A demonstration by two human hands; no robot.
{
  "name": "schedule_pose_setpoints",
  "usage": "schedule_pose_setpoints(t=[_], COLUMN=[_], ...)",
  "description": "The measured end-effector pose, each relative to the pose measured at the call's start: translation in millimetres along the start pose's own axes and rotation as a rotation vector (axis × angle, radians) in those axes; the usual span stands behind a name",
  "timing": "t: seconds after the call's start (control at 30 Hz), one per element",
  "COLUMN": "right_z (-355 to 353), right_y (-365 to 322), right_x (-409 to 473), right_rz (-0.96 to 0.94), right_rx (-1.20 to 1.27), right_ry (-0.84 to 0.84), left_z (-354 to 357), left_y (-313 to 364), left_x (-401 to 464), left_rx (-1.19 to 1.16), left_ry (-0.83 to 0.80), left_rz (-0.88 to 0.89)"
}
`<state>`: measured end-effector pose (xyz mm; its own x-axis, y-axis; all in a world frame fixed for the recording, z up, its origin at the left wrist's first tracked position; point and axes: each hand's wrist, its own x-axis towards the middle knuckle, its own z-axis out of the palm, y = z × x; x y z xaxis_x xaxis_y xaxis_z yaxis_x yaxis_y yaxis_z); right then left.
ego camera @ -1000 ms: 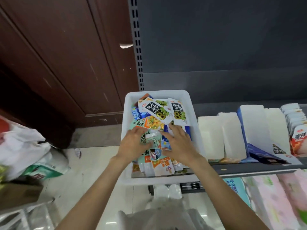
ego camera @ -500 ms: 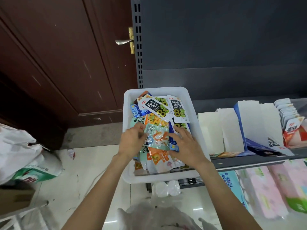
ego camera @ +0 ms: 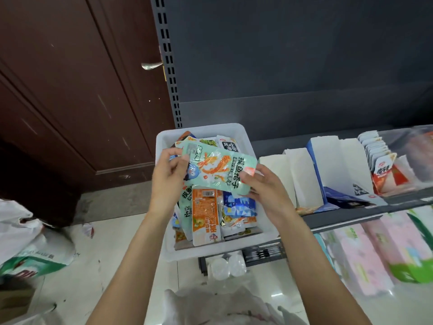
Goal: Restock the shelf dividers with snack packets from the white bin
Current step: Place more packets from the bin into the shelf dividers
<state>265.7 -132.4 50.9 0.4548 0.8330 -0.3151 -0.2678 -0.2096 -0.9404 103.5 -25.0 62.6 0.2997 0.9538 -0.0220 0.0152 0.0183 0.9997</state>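
A white bin (ego camera: 248,139) full of mixed snack packets sits at the left end of the dark shelf. Above it I hold a pale green snack packet (ego camera: 218,167) flat between both hands. My left hand (ego camera: 167,179) pinches its left end and my right hand (ego camera: 264,186) pinches its right end. An orange packet (ego camera: 206,216) and a blue packet (ego camera: 239,205) lie on top of the pile below. White cardboard shelf dividers (ego camera: 304,174) stand on the shelf right of the bin, and a row of red-and-white packets (ego camera: 382,165) fills one further right.
A brown door (ego camera: 70,90) with a metal handle (ego camera: 151,65) is on the left beside the perforated shelf upright (ego camera: 168,66). White plastic bags (ego camera: 23,242) lie on the tiled floor at left. Pink and green tissue packs (ego camera: 379,249) fill the lower shelf.
Both hands have lifted the pale green packet up out of the bin's pile and turned it flat towards the camera. The camera has come closer.
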Motion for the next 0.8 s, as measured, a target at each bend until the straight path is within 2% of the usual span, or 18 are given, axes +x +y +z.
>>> schedule_pose_setpoints(t=[0.1, 0.2, 0.3, 0.37, 0.5, 0.6, 0.7, 0.8], right_z=[-37, -84, -122, -133, -130, -120, -120, -129], right_y=[-6, 0, 16, 25, 39, 46, 63, 90], right_x=[-18, -38, -53, -50, -28, -13, -1, -1], right_rz=[-0.166, -0.407, -0.483, -0.454, -0.407, -0.547, -0.661, -0.562], right_rx=[-0.082, -0.334, -0.385, -0.411, -0.652, -0.989, -1.290, -1.451], right_ry=[0.144, 0.506, 0.716, 0.764, 0.768, 0.736, 0.414, 0.131], left_z=[34, 77, 118, 132, 130, 124, 122, 120], left_y=[-6, -16, -35, -50, -78, -86, -88, -87], left_x=[0, -1, 4, 9, 21, 20, 22, 23], left_rx=[0.026, 0.208, 0.697, 0.999, 1.161, 1.157, 1.133, 1.092], left_ry=[-0.188, -0.410, -0.462, -0.490, -0.629, -0.668, -0.677, -0.695], left_rz=[0.002, 0.140, 0.453, 0.559, 0.471, 0.492, 0.504, 0.524])
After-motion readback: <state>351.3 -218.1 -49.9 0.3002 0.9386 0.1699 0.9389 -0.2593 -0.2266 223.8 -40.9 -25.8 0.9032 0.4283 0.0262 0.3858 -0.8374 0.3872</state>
